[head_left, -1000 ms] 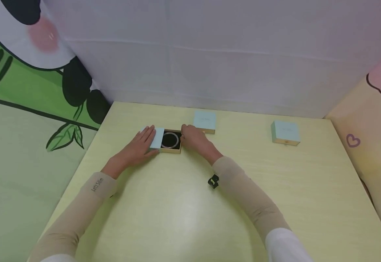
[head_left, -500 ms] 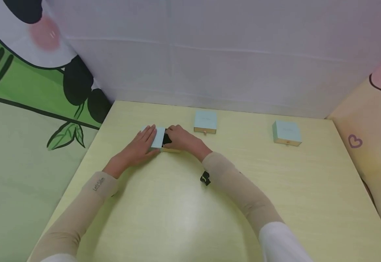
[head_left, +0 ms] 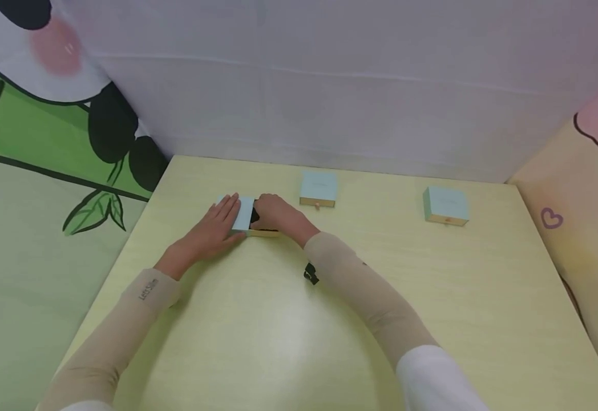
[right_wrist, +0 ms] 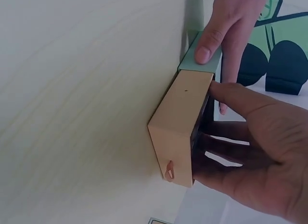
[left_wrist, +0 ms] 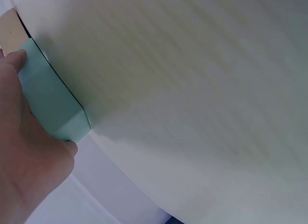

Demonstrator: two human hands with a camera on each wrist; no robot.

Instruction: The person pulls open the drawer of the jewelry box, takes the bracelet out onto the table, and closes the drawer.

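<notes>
A light-blue sleeve box (head_left: pixel 245 213) lies at the left-centre of the table, its tan drawer (right_wrist: pixel 182 98) pulled out to the right, with a small pull tab on the end. My left hand (head_left: pixel 211 233) holds the sleeve: fingers lie across its top, and the thumb (left_wrist: pixel 18 60) is against the front side. My right hand (head_left: pixel 281 217) reaches over the drawer from the right. In the right wrist view its fingers dip into the dark inside, with one digit at the edge nearest the sleeve. The silver ring-shaped bangle inside is hidden; I cannot tell whether the fingers grip it.
Two more light-blue boxes with tan drawers stand shut on the pale table (head_left: pixel 278 331): one box (head_left: pixel 318 188) just behind and right of the hands, another box (head_left: pixel 445 205) farther right. A pale cloth (head_left: pixel 330 114) hangs behind the table's back edge.
My right hand has left the drawer's pull end and moved left over the drawer, fingers going inside and covering the bangle seen before. The left hand stays on the sleeve.
</notes>
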